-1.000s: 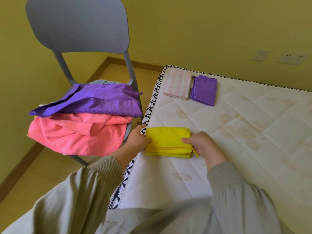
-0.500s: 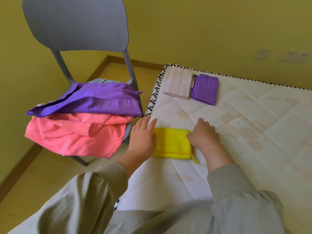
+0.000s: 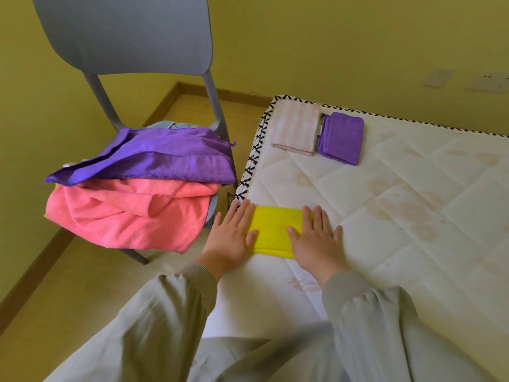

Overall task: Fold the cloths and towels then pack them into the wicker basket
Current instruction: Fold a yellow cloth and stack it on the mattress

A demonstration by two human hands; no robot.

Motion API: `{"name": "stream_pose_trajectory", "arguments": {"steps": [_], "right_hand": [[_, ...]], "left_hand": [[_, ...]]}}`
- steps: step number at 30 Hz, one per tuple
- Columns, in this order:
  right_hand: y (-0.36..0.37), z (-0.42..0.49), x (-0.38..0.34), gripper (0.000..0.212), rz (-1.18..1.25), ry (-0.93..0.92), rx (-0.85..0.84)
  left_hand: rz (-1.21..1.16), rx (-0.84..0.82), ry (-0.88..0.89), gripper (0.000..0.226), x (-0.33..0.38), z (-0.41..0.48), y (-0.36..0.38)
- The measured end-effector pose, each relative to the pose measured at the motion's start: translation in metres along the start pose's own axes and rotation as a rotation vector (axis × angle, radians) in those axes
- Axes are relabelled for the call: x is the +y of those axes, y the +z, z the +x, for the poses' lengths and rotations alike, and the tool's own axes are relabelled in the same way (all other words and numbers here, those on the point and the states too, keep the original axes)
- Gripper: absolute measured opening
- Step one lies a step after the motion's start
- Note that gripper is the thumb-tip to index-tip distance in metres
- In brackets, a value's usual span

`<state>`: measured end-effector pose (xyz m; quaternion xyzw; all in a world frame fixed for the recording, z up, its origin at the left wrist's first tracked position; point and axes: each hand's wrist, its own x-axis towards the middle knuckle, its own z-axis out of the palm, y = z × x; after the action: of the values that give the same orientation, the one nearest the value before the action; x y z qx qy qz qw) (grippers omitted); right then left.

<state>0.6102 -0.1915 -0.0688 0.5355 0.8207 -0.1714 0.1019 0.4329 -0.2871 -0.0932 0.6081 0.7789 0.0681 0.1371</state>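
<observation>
I see the yellow cloth (image 3: 275, 230) at the mattress's near left edge as a fine, matt microfibre with a short nap. The mattress (image 3: 385, 202) is matt white quilted fabric, blotched brownish, with woven black-and-white tape along its left border. At its far corner, the striped cloth (image 3: 296, 128) looks ribbed and the small purple cloth (image 3: 341, 136) plush. On the left, the chair (image 3: 126, 34) is smooth grey plastic with a dull sheen. On its seat, the purple towel (image 3: 165, 158) and pink towel (image 3: 129, 216) look like rough, fuzzy terry. The sleeves (image 3: 165, 326) are smooth grey cloth with ribbed knit cuffs.
</observation>
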Motion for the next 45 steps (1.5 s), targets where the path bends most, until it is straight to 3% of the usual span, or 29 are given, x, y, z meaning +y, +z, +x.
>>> {"name": "stream_pose_trajectory", "arguments": {"steps": [5,9,13,18,22,27,29,31,34,37,40,42,45], "right_hand": [[-0.007,-0.005,0.004,0.086,0.072,0.149,0.01],[-0.025,0.002,-0.005,0.066,0.234,0.202,0.065],[-0.039,0.005,-0.003,0.044,0.805,0.312,-0.015],[-0.045,0.002,-0.009,0.048,1.235,0.34,-0.244],[-0.056,0.0,-0.007,0.039,1.389,0.38,-0.459],[-0.069,0.008,-0.002,0.01,1.598,0.361,-0.53],[-0.074,0.01,0.001,0.007,1.684,0.331,-0.486],[-0.079,0.012,0.004,0.009,1.765,0.274,-0.455],[-0.087,0.017,0.01,0.014,1.853,0.202,-0.43],[-0.092,0.022,0.013,0.013,1.851,0.193,-0.421],[-0.091,0.027,0.016,0.013,1.804,0.224,-0.433],[-0.089,0.029,0.015,0.012,1.755,0.265,-0.429],[-0.086,0.036,0.015,0.009,1.768,0.357,-0.37]], "left_hand": [[-0.001,-0.018,-0.15,0.092,-0.002,-0.004,0.002],[0.032,-0.036,-0.207,0.1,0.003,-0.006,0.0],[0.046,-0.028,-0.241,0.102,0.003,-0.006,0.0],[-0.007,-0.005,-0.239,0.123,0.002,-0.007,0.001],[-0.08,0.105,-0.225,0.096,0.001,-0.013,0.002],[-0.284,0.275,-0.316,0.081,0.001,-0.01,0.001],[-0.477,0.452,-0.341,0.067,0.01,-0.002,-0.014],[-0.835,0.528,-0.394,0.049,0.024,0.009,-0.033],[-1.567,0.175,-0.456,0.053,0.038,0.035,-0.056],[-1.863,-0.133,-0.481,0.05,0.041,0.049,-0.071],[-1.858,-0.253,-0.569,0.035,0.05,0.054,-0.075],[-1.787,-0.238,-0.676,0.017,0.054,0.057,-0.075],[-1.618,-0.141,-0.798,0.017,0.052,0.074,-0.07]]}}
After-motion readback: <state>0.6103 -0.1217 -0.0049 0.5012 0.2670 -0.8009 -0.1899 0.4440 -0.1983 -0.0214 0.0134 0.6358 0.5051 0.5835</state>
